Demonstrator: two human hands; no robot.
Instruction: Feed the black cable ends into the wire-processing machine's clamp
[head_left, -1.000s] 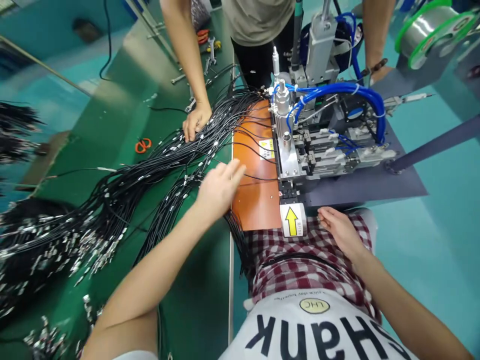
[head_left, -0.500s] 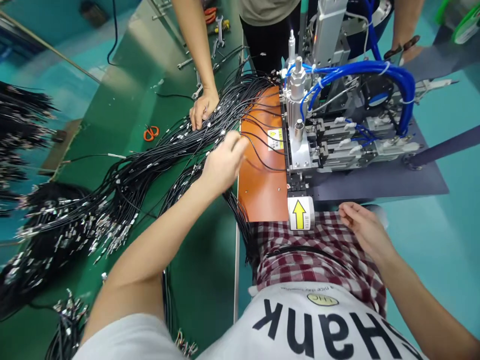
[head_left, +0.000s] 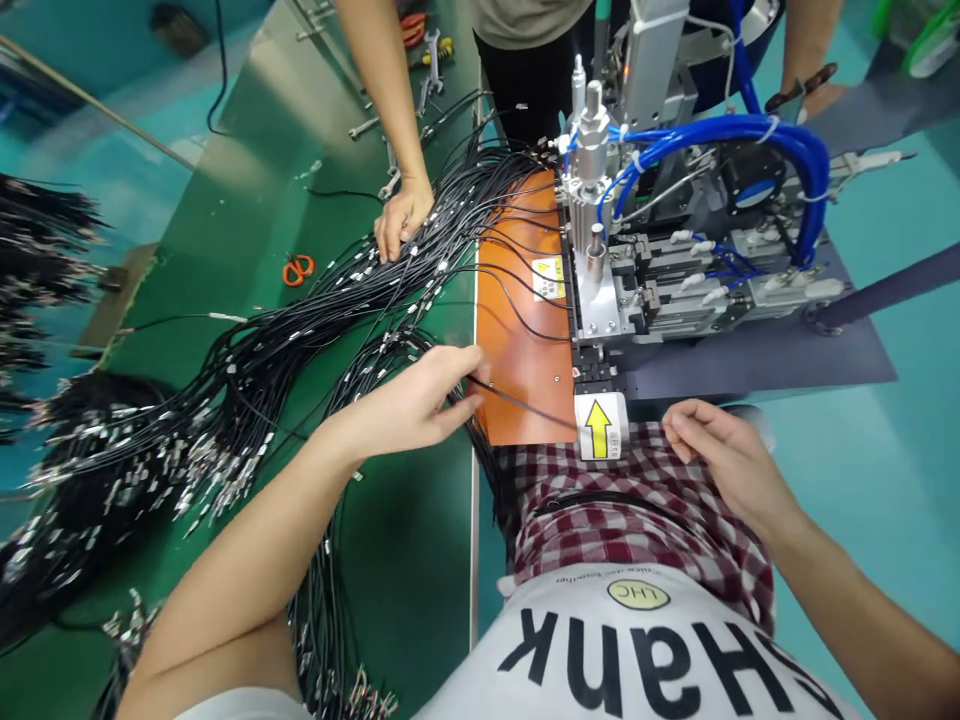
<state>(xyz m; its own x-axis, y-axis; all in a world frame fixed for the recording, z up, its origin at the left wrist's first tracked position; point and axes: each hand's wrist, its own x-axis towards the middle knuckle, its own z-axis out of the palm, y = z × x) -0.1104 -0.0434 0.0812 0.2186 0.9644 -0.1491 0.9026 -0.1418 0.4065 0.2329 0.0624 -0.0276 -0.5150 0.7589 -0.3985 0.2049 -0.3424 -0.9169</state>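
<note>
My left hand (head_left: pixel 431 400) hovers over the table edge, thumb and fingertips apart. A black cable (head_left: pixel 525 405) runs from beside those fingers across the orange plate (head_left: pixel 517 350) toward the white guard with a yellow arrow (head_left: pixel 602 427). Behind and under this hand lies a bundle of black cables (head_left: pixel 367 370). My right hand (head_left: pixel 712 450) is right of the guard, thumb and fingers pressed together; what they hold, if anything, I cannot make out. Several cables lead over the plate into the metal machine (head_left: pixel 600 250).
Across the table a co-worker's hand (head_left: pixel 403 215) presses on a large cable bundle (head_left: pixel 322 310). Orange-handled scissors (head_left: pixel 298 270) and wrenches (head_left: pixel 433 65) lie on the green table (head_left: pixel 225 210). Blue air hoses (head_left: pixel 810 180) arch over the machine.
My left hand has moved down and left, its thumb and fingers spreading apart. One black cable now crosses the lower orange plate. My right hand has shifted slightly left.
</note>
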